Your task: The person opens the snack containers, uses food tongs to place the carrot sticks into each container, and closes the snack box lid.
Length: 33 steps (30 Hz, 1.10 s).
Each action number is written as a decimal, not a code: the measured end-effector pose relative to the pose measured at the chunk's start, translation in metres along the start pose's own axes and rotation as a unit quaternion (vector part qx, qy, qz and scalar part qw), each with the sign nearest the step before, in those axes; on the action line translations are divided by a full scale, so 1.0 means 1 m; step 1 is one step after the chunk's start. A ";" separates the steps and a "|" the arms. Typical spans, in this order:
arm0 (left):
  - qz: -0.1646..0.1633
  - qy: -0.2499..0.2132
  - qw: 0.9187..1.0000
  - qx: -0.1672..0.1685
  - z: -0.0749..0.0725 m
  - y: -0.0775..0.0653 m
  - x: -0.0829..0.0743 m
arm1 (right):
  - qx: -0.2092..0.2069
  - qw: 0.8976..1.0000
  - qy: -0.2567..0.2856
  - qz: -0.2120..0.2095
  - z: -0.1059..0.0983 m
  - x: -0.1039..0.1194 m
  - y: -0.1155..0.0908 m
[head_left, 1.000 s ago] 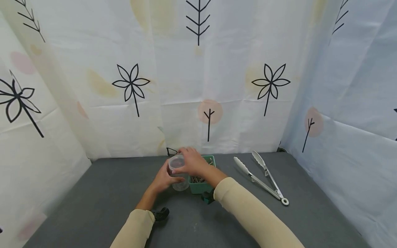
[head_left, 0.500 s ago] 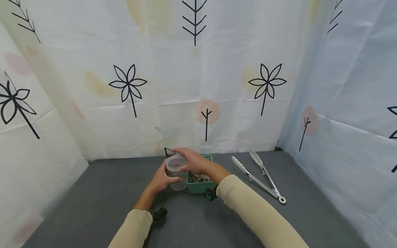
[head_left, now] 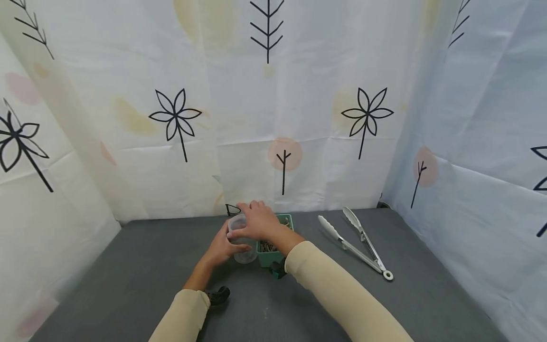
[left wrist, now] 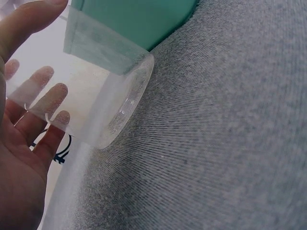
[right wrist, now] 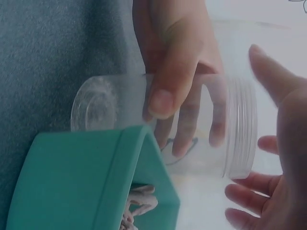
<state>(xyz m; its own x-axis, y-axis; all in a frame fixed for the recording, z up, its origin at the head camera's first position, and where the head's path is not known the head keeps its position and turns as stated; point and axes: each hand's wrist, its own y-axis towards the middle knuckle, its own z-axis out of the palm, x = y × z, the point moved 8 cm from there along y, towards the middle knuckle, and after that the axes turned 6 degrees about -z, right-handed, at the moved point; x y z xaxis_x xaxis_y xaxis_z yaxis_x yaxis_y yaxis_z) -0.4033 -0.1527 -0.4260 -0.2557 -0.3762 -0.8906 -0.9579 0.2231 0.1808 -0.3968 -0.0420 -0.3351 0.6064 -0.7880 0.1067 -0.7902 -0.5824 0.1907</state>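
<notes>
My left hand (head_left: 222, 244) grips the side of a clear plastic jar (head_left: 245, 256), its fingers seen through the wall in the left wrist view. The jar stands upright on the dark table, with no contents visible inside. At its top is a clear, ridged screw lid (right wrist: 242, 129). Around that lid my right hand (head_left: 258, 223) is spread, thumb on one side and fingertips at the far edge. In the right wrist view the thumb tip shows apart from the lid. A green plastic box (head_left: 269, 259) sits right beside the jar, holding small greyish-brown curled pieces (right wrist: 139, 203).
Metal tongs (head_left: 359, 251) with pale scalloped tips lie spread apart on the table (head_left: 128, 275), to the right of the box. Patterned white cloth walls (head_left: 316, 175) rise behind and at both sides.
My right hand turned on the lid, its thumb shifting right and then back to the left, further round the lid. The left hand and jar stay in place.
</notes>
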 end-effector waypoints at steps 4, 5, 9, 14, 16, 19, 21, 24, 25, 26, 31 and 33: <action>0.006 -0.011 1.000 0.011 0.001 0.001 0.000 | 0.005 0.999 0.042 0.006 0.001 -0.002 0.001; 0.010 -0.012 1.000 0.013 0.001 0.001 0.000 | 0.006 0.998 0.057 0.005 0.001 -0.002 0.001; 0.016 -0.020 1.000 0.015 0.000 0.001 -0.002 | 0.011 0.993 0.115 -0.016 0.001 -0.003 0.002; 0.013 -0.015 1.000 0.013 -0.001 0.001 -0.001 | 0.031 0.983 0.172 -0.060 0.000 0.001 0.001; 0.011 -0.011 1.000 0.012 -0.001 0.001 0.001 | 0.041 0.979 0.187 -0.074 -0.001 0.002 -0.001; 0.008 -0.009 1.000 0.009 0.000 0.000 0.003 | 0.052 0.974 0.199 -0.092 0.000 0.002 -0.003; 0.007 -0.010 1.000 0.009 0.000 0.000 0.003 | 0.051 0.973 0.205 -0.098 0.000 0.002 -0.004; 0.006 -0.010 1.000 0.013 0.001 -0.001 0.003 | 0.043 0.978 0.183 -0.088 0.000 0.001 -0.003; 0.007 -0.010 1.000 0.015 0.001 -0.001 0.002 | 0.038 0.981 0.171 -0.078 0.000 0.000 -0.003; 0.008 -0.009 1.000 0.018 0.002 -0.001 0.003 | 0.034 0.985 0.156 -0.067 0.000 -0.001 -0.003; 0.010 -0.020 0.999 0.030 0.004 -0.001 0.001 | 0.007 0.998 0.063 0.000 0.000 -0.003 -0.001; 0.010 -0.022 0.999 0.029 0.003 -0.001 0.000 | 0.000 0.999 0.040 0.019 0.000 -0.003 -0.001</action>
<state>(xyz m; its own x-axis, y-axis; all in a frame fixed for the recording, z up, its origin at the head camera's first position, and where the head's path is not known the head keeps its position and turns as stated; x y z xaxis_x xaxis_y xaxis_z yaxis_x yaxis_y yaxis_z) -0.4021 -0.1497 -0.4272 -0.2686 -0.3318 -0.9043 -0.9429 0.2825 0.1764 -0.3977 -0.0386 -0.3356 0.5807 -0.7911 0.1924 -0.8132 -0.5518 0.1852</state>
